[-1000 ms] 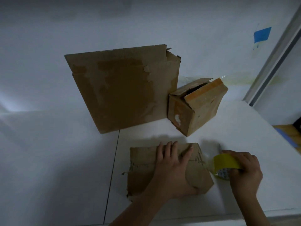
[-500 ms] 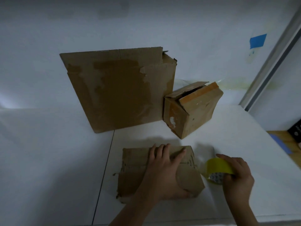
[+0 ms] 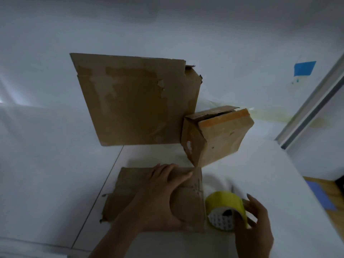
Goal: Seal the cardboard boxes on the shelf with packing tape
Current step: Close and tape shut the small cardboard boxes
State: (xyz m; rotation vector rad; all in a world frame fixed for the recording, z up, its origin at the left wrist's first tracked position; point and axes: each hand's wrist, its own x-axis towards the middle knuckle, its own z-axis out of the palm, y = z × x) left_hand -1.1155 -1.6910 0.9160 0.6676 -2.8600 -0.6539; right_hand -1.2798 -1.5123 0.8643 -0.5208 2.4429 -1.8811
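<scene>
Left hand point(image 3: 163, 194) lies flat on the low cardboard box point(image 3: 130, 198) at the front of the white shelf point(image 3: 260, 174), fingers straight and spread over the top. Imo that's to keep the flaps down and stop it sliding while tape goes on. Right hand point(image 3: 255, 226) has its fingers wrapped round the yellow packing tape roll point(image 3: 226, 203), just beside the box's right edge, prob so the strip can start there. Can't see a loose tape end, and the thumb is hidden behind the roll. Further back, the tall cardboard box point(image 3: 134, 101) stands by the wall, and the small tilted box point(image 3: 223, 138) w/ an orange strip has a flap ajar, so neither looks sealed afaict. Light is dim, the low box's seam is hard to make out, and both forearms are cut off at the bottom.
</scene>
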